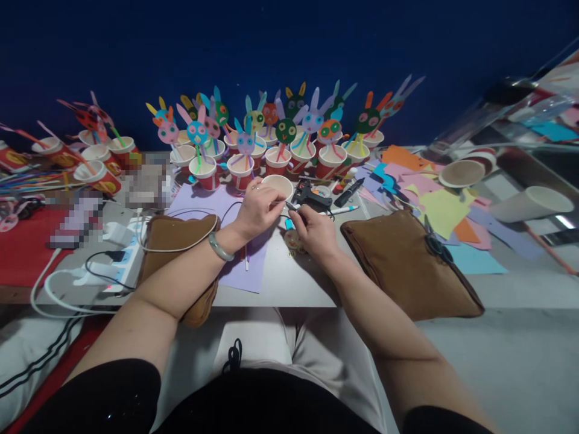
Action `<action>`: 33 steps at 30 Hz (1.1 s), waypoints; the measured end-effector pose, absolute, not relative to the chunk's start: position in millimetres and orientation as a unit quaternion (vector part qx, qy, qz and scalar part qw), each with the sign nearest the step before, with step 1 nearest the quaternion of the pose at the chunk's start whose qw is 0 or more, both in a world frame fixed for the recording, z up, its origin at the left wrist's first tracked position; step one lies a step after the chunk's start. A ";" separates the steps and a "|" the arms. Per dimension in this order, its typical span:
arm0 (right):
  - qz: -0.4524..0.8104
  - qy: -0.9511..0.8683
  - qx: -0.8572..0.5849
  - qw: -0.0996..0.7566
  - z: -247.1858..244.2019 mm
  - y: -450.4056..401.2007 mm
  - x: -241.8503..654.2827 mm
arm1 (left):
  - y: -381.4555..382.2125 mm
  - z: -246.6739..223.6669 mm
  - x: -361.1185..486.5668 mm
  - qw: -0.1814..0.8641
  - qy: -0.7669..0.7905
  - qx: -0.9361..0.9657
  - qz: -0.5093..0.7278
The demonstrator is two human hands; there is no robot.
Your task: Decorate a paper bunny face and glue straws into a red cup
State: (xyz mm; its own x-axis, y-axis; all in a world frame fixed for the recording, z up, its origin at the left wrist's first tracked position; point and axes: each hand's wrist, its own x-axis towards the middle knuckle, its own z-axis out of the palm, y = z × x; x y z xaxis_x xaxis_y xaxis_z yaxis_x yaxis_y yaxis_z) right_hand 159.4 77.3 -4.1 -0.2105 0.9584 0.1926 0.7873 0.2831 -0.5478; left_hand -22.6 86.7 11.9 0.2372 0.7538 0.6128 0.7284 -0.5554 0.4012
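My left hand (pixel 261 211) and my right hand (pixel 315 234) meet over the middle of the table, both with fingers pinched. Between their fingertips is something small and partly dark that I cannot make out. Just behind my left fingers stands an open paper cup (pixel 277 182), its inside pale. A black glue gun (pixel 312 196) lies right behind my right hand. Beneath the fingers are a small bit of blue paper (pixel 289 224) and small round pieces (pixel 293 242), partly covered by my right hand. Under my left forearm lies a purple paper sheet (pixel 244 274).
Red paper cups (pixel 278 161) with paper rabbit heads on straws stand in rows at the back. Brown padded cushions (pixel 407 265) flank my arms, scissors (pixel 438 246) on the right one. Coloured paper (pixel 441 208) is piled right. A power strip (pixel 131 259) with cables lies left.
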 end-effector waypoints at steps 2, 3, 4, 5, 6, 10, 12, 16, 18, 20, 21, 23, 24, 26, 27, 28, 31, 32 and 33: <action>0.099 -0.764 -0.597 0.225 -2.1 74.1 158.8 | 86.6 12.1 -22.6 0.020 0.473 0.787 0.394; 0.089 -0.764 -0.599 0.222 -1.5 73.6 158.8 | 86.5 12.1 -22.6 0.022 0.475 0.788 0.391; 0.095 -0.764 -0.597 0.226 -1.4 73.9 159.0 | 86.3 12.2 -22.6 0.022 0.477 0.788 0.389; 0.117 -0.763 -0.590 0.237 -1.8 74.8 159.4 | 86.1 12.2 -22.6 0.022 0.477 0.788 0.389; 0.152 -0.759 -0.579 0.254 -2.5 76.3 159.9 | 86.0 12.1 -22.6 0.021 0.476 0.788 0.389; 0.321 -0.729 -0.503 0.335 -7.1 83.0 161.7 | 86.0 11.4 -22.7 0.024 0.474 0.789 0.391; 0.350 -0.712 -0.488 0.363 -7.9 84.1 161.7 | 86.0 11.4 -22.8 0.028 0.474 0.788 0.392; 0.354 -0.693 -0.483 0.401 -3.0 81.8 160.1 | 84.3 12.3 -22.7 0.011 0.473 0.764 0.439; 0.367 -0.686 -0.473 0.414 0.7 80.0 159.0 | 83.8 11.7 -22.3 0.014 0.481 0.740 0.470; 0.392 -0.677 -0.457 0.423 2.9 78.7 158.2 | 85.4 8.7 -22.2 0.052 0.482 0.716 0.503; 0.412 -0.669 -0.448 0.427 3.2 78.3 158.0 | 87.3 6.2 -22.3 0.083 0.478 0.703 0.519; 0.469 -0.644 -0.429 0.426 2.4 78.1 157.7 | 92.9 0.1 -23.1 0.159 0.466 0.681 0.542; 0.498 -0.629 -0.421 0.424 1.7 78.2 157.8 | 96.2 -3.0 -23.8 0.198 0.460 0.671 0.547; 0.546 -0.600 -0.409 0.417 0.3 78.8 157.9 | 102.0 -7.7 -25.5 0.264 0.442 0.658 0.549; 0.562 -0.590 -0.406 0.414 0.0 79.2 158.1 | 104.0 -8.9 -26.4 0.288 0.431 0.655 0.550; 0.572 -0.583 -0.405 0.410 0.0 79.6 158.2 | 105.3 -9.2 -27.3 0.306 0.421 0.652 0.552; 0.529 -0.611 -0.421 0.413 1.1 80.2 159.3 | 105.4 -6.5 -29.2 0.336 0.418 0.643 0.546; 0.483 -0.634 -0.435 0.419 1.5 79.9 160.0 | 104.9 -5.3 -29.7 0.341 0.423 0.641 0.541; 0.426 -0.659 -0.451 0.424 1.8 79.5 160.8 | 104.3 -4.3 -30.1 0.343 0.428 0.641 0.537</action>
State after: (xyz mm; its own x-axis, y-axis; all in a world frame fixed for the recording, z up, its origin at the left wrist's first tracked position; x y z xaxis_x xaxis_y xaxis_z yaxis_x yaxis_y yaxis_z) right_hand 160.8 79.5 1.8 -0.2335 0.9565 0.1748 0.2330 0.2295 -0.9450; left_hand -30.1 104.3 -4.3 0.0569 0.9172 0.3942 0.1804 -0.3978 0.8995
